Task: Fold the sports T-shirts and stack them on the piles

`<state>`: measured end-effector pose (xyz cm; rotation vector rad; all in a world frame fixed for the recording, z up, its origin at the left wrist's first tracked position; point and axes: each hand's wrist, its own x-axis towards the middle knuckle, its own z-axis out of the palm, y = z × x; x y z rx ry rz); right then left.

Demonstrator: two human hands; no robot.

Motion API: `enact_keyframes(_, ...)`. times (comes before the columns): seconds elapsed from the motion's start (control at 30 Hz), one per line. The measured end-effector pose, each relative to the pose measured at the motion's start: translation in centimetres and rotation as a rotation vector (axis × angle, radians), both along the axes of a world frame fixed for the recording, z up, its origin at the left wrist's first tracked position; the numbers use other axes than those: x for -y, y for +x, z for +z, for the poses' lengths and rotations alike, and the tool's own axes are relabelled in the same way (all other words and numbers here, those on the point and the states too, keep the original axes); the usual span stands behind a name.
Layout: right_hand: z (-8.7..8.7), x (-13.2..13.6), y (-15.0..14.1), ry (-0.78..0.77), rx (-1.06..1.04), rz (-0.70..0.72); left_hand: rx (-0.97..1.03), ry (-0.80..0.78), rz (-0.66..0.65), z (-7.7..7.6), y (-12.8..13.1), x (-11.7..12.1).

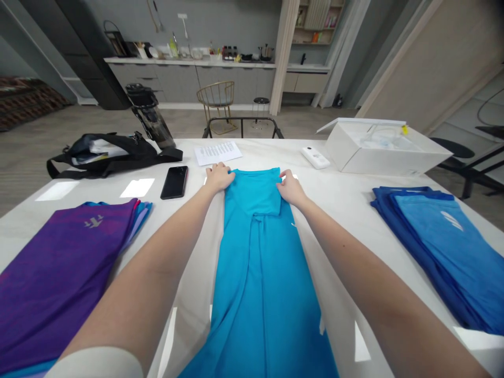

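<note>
A turquoise shirt [258, 262] lies lengthwise on the white table, its sides folded inward and a short flap lying across its far end. At the far left corner of the cloth, my left hand [219, 177] is closed with the fabric between thumb and fingers. My right hand [290, 188] pinches the far right corner. Part of the near end runs out of the bottom of the view. To the left is a stack of folded shirts with a purple shirt [66, 262] on top. Folded blue clothes [449, 236] are stacked on the right.
Beyond my left arm are a black phone [174, 182], a printed sheet [218, 153], a black bag [114, 152] and a dark clear bottle [151, 118]. A white device [315, 157] and an open white box [354, 152] stand at the back right. Chairs are past the table's far edge.
</note>
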<state>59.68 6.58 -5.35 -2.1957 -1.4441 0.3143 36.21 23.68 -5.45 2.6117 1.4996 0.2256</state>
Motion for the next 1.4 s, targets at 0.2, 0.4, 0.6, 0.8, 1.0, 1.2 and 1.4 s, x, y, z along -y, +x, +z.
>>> enact_keyframes(0.2,0.7,-0.3,0.8,0.082,0.056,0.024,0.022,0.016,0.022,0.0,0.1,-2.2)
enact_keyframes(0.4,-0.8,-0.1,0.4,-0.092,0.077,-0.048,-0.014,-0.039,0.003,-0.7,-0.2,-3.1)
enact_keyframes(0.6,-1.1,1.1,-0.7,-0.077,0.120,-0.041,-0.029,-0.137,-0.058,-0.1,-1.1,-4.5)
enact_keyframes(0.8,-1.1,1.6,-1.4,0.024,0.222,-0.020,-0.009,-0.111,0.067,-1.0,-0.5,-4.0)
enact_keyframes(1.0,-0.7,2.5,-2.3,0.059,0.300,-0.033,0.199,0.149,-0.040,-0.3,0.0,1.9)
enact_keyframes(1.2,0.9,6.6,-6.5,0.086,0.277,0.417,0.143,0.104,-0.388,2.2,-2.2,10.5)
enact_keyframes(1.4,1.2,12.5,-11.8,-0.012,0.297,0.640,0.061,-0.034,-0.356,3.1,-6.0,20.4)
